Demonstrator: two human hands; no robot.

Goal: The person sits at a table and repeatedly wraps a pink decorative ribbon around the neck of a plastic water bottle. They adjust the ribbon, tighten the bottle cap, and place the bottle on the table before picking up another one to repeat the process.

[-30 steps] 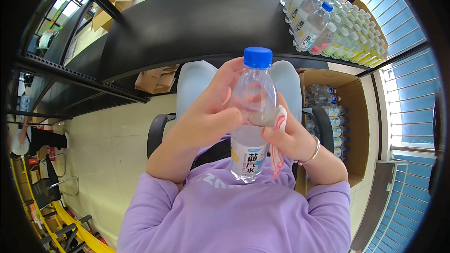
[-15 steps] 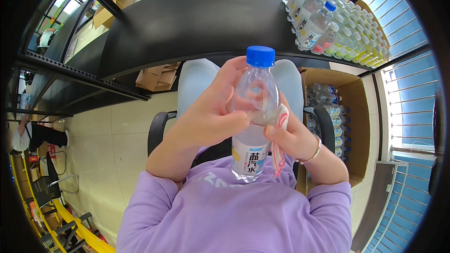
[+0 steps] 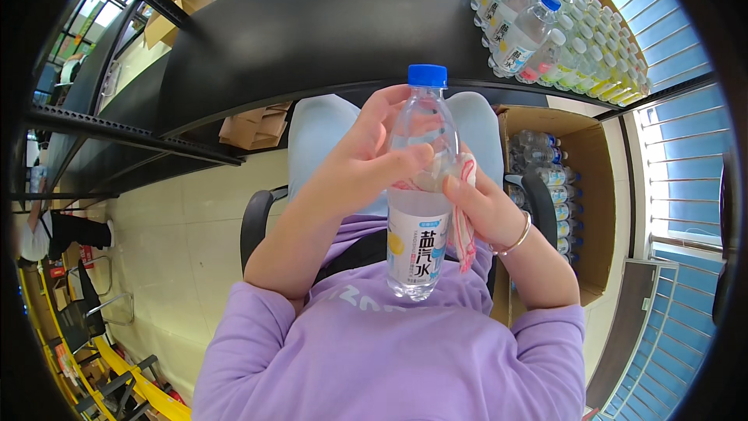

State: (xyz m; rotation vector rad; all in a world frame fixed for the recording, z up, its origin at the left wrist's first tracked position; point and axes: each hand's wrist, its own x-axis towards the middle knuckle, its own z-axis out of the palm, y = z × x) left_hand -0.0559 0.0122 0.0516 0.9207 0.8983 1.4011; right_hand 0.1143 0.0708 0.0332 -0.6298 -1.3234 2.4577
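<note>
In front of my chest stands a clear plastic bottle (image 3: 418, 245) with a blue cap and a printed white label, held nearly upright. My left hand (image 3: 372, 148) grips it from the left, the thumb across the front of the upper part and the fingers round the far side. At the right, my right hand (image 3: 492, 206) pinches a white cloth with red stripes (image 3: 465, 238) against the bottle, its thumb at the bottle's edge. Part of the cloth shows through the clear plastic and one end hangs down. Several fingertips are hidden behind the bottle.
A black table (image 3: 312, 31) lies beyond my knees. Several capped bottles (image 3: 530, 35) stand at its right end. Right of my chair is an open cardboard box (image 3: 596, 210) with more bottles. Chair armrests (image 3: 255, 226) flank me. A person (image 3: 66, 234) is at the far left.
The bottle has straightened, its cap shifting slightly left and away. My left thumb has slid higher on the bottle, and more of the cloth shows behind it.
</note>
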